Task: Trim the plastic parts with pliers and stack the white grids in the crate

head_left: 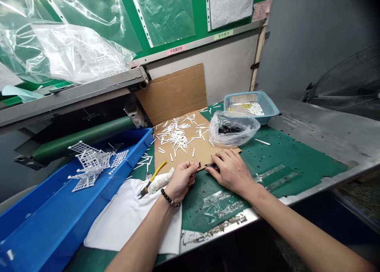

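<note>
My left hand [184, 178], with a beaded bracelet at the wrist, pinches a small black piece [199, 165] above the near edge of the cardboard sheet [162, 163]. Just to its right, my right hand [233, 170] is closed around a small dark tool with an orange part [214, 168], mostly hidden by the fingers. Its dark end points toward the left hand. Many short white sticks [178, 137] lie scattered on the cardboard beyond both hands. A clear plastic bag [236, 131] holding small black pieces stands open behind my right hand.
Yellow-handled cutting pliers [151, 180] lie on a white cloth [130, 212] at the left. A long blue tray [80, 208] holds white lattice frames [92, 165]. At the back right is a light-blue basket [268, 106] with white sticks. Tape strips cross the green mat [303, 157].
</note>
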Demonstrator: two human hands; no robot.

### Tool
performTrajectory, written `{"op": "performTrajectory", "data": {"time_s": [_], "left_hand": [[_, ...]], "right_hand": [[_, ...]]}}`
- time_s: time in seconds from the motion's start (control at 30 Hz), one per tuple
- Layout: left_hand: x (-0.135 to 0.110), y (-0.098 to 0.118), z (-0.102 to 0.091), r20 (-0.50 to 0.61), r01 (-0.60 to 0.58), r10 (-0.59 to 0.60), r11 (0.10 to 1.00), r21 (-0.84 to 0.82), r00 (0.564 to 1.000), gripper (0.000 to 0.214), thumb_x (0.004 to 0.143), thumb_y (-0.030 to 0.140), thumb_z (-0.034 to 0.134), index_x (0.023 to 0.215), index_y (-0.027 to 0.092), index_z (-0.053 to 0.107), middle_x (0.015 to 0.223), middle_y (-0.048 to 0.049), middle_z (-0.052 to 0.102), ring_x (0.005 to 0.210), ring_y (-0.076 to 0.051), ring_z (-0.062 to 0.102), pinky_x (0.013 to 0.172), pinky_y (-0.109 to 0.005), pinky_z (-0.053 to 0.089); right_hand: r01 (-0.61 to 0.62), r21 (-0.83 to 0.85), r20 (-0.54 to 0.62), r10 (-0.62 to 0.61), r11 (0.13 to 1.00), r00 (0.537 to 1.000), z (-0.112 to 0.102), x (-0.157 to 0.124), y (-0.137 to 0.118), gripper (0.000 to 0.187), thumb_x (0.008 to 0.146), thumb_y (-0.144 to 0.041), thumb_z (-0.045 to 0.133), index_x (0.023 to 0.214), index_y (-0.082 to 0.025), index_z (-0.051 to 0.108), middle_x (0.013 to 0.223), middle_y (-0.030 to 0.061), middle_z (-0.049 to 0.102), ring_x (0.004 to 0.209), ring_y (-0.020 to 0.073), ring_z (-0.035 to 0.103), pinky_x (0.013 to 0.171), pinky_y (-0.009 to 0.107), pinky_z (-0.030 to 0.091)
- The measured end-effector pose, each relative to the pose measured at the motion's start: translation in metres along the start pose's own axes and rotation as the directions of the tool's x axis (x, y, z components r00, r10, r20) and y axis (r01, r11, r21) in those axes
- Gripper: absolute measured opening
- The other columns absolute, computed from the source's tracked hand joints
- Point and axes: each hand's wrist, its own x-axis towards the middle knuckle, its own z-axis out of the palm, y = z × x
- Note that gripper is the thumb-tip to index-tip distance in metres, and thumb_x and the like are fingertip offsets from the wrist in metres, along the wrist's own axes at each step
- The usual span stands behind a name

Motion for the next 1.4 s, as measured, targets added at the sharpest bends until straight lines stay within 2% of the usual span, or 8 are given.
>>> {"op": "performTrajectory", "data": {"time_s": [0.23, 0.37, 0.5, 0.6, 0.7, 0.87, 1.17, 1.4], "left_hand": [[-0.004, 0.0, -0.002, 0.028, 0.011, -0.01, 1.0, -0.013, 1.0, 0.032, 0.077, 0.037, 0.068, 0.069, 0.017, 0.044, 0.053, 0.0092, 0.031, 0.042, -0.002, 0.021, 0.041, -0.018, 0.012], [0.003, 0.033, 0.004, -0.017, 0.017, -0.018, 1.0, -0.014, 1.0, 0.03, 0.073, 0.036, 0.068, 0.071, 0.017, 0.046, 0.056, 0.0084, 0.035, 0.043, -0.002, 0.021, 0.041, -0.017, 0.013], [0.057, 0.085, 0.047, -0.009, -0.147, 0.158, 0.939, 0.311, 0.987, 0.021, 0.079, 0.031, 0.058, 0.068, 0.017, 0.047, 0.057, 0.0057, 0.041, 0.044, -0.004, 0.028, 0.042, -0.017, 0.02], [0.117, 0.104, 0.089, 0.013, -0.205, 0.259, 0.734, 0.647, 0.966, 0.013, 0.077, 0.021, 0.052, 0.066, 0.016, 0.052, 0.061, 0.0011, 0.054, 0.05, -0.007, 0.041, 0.048, -0.019, 0.032], [0.167, 0.096, 0.115, 0.029, -0.195, 0.266, 0.624, 0.757, 0.964, 0.006, 0.07, 0.012, 0.056, 0.068, 0.015, 0.061, 0.066, -0.0025, 0.063, 0.061, -0.013, 0.054, 0.06, -0.024, 0.042], [0.206, 0.073, 0.117, 0.086, -0.263, 0.311, 0.587, 0.766, 0.946, 0.018, 0.081, 0.015, 0.049, 0.08, 0.015, 0.066, 0.087, -0.0072, 0.072, 0.085, -0.019, 0.063, 0.081, -0.029, 0.047], [0.183, 0.07, 0.117, 0.146, -0.344, 0.37, 0.556, 0.757, 0.917, 0.048, 0.067, -0.003, 0.053, 0.107, 0.02, 0.067, 0.109, -0.0029, 0.07, 0.101, -0.015, 0.063, 0.091, -0.023, 0.048], [0.107, 0.086, 0.095, 0.081, -0.369, 0.453, 0.595, 0.714, 0.888, 0.025, 0.073, 0.007, 0.058, 0.091, 0.019, 0.069, 0.09, -0.001, 0.072, 0.09, -0.014, 0.065, 0.088, -0.026, 0.051]], "right_hand": [[-0.01, 0.051, -0.039, 0.012, 0.999, 0.999, -0.003, 0.0, -0.002, 0.022, 0.093, -0.035, 0.054, 0.093, -0.015, 0.062, 0.093, 0.0103, 0.06, 0.095, 0.0255, 0.048, 0.092, 0.04, 0.032], [-0.039, 0.077, -0.025, 0.041, 0.996, 0.999, -0.005, 0.001, -0.005, 0.021, 0.093, -0.034, 0.052, 0.089, -0.016, 0.062, 0.091, 0.0101, 0.059, 0.093, 0.0257, 0.048, 0.09, 0.04, 0.033], [-0.049, 0.111, -0.031, 0.053, 0.993, 0.998, -0.003, 0.003, -0.006, 0.021, 0.094, -0.033, 0.05, 0.088, -0.016, 0.061, 0.091, 0.0106, 0.058, 0.092, 0.0263, 0.048, 0.09, 0.043, 0.034], [-0.05, 0.147, -0.051, 0.058, 0.988, 0.997, -0.001, 0.004, -0.006, 0.019, 0.093, -0.03, 0.049, 0.088, -0.016, 0.061, 0.09, 0.0104, 0.057, 0.092, 0.0267, 0.048, 0.09, 0.044, 0.035], [-0.065, 0.189, -0.078, 0.081, 0.98, 0.994, 0.001, 0.004, -0.007, 0.018, 0.093, -0.027, 0.048, 0.087, -0.016, 0.06, 0.089, 0.0096, 0.056, 0.091, 0.0266, 0.048, 0.09, 0.046, 0.035], [-0.063, 0.216, -0.1, 0.086, 0.974, 0.991, 0.003, 0.005, -0.008, 0.014, 0.092, -0.023, 0.047, 0.086, -0.018, 0.058, 0.088, 0.0082, 0.056, 0.091, 0.0263, 0.048, 0.096, 0.049, 0.032], [0.075, 0.122, -0.173, -0.054, 0.99, 0.984, 0.02, -0.005, 0.005, 0.019, 0.094, -0.026, 0.045, 0.082, -0.018, 0.057, 0.083, 0.0087, 0.055, 0.083, 0.0266, 0.048, 0.081, 0.044, 0.037], [0.218, 0.032, -0.183, -0.209, 0.975, 0.961, 0.032, -0.01, 0.017, 0.02, 0.093, -0.034, 0.049, 0.084, -0.02, 0.059, 0.083, 0.0079, 0.059, 0.081, 0.028, 0.052, 0.077, 0.041, 0.035]]}}
